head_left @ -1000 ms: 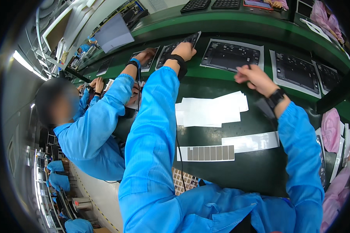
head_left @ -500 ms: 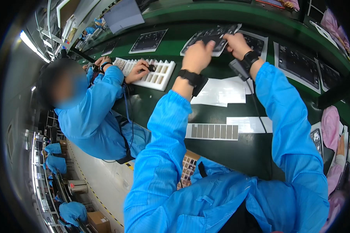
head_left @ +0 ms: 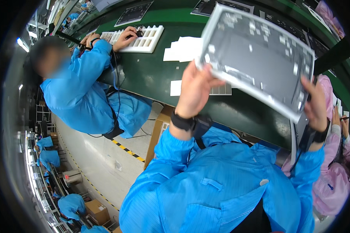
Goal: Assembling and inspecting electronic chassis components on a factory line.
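Note:
A tablet-sized panel [head_left: 256,64], dark grey in the middle with a pale silver border and small light parts along its edges, is held up and tilted above the bench. My left hand [head_left: 196,89] grips its lower left corner, thumb on the face. At the lower right edge, my right hand [head_left: 316,101] holds it with bent fingers, slightly blurred. Beneath the panel lies a strip of grey rectangles [head_left: 221,90], mostly covered by it and by my left hand. White sheets [head_left: 184,48] lie just left of the panel.
A co-worker in blue [head_left: 76,87] sits at left, one hand over a white compartment tray [head_left: 153,40]. More dark panels [head_left: 134,13] rest along the green bench [head_left: 144,73]. A dark post [head_left: 334,52] stands at right, near a person in pink [head_left: 330,186].
Both hands have drawn back from the far side of the bench toward my body. The panel between them is now nearer, its broad face in view. The camera view has shifted too.

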Demonstrator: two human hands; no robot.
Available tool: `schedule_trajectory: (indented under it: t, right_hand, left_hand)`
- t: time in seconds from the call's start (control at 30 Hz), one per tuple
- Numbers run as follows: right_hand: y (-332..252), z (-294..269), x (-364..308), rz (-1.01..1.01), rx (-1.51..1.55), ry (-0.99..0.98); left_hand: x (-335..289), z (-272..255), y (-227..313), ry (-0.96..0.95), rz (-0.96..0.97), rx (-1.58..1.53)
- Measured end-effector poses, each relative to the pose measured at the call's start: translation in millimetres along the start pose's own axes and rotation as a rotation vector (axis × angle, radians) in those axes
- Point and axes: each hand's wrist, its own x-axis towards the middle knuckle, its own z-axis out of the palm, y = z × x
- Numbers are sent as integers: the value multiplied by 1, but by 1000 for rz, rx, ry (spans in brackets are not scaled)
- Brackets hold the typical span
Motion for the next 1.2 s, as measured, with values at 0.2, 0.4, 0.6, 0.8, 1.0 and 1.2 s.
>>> schedule_trajectory:
  t: [0.2,0.4,0.6,0.8,1.0,1.2]
  right_hand:
    - [67,-47,-42,240,-328,-147]
    - [99,-32,-1,111,-845,-99]
    - [87,-20,-13,-229,-1489,102]
    - [33,25,-2,-371,-416,104]
    - [64,181,31,-275,-481,-96]
    - [137,247,63,-169,-192,-380]
  left_hand:
    - [-81,-8,-45,165,-246,390]
    - [-82,-31,-72,158,134,1373]
    - [-83,-27,-59,175,-3,1714]
    - [-75,-71,-23,123,443,1538]
    - [-75,-89,-46,-55,365,1623]
    - [-77,-90,-55,-3,395,1723]
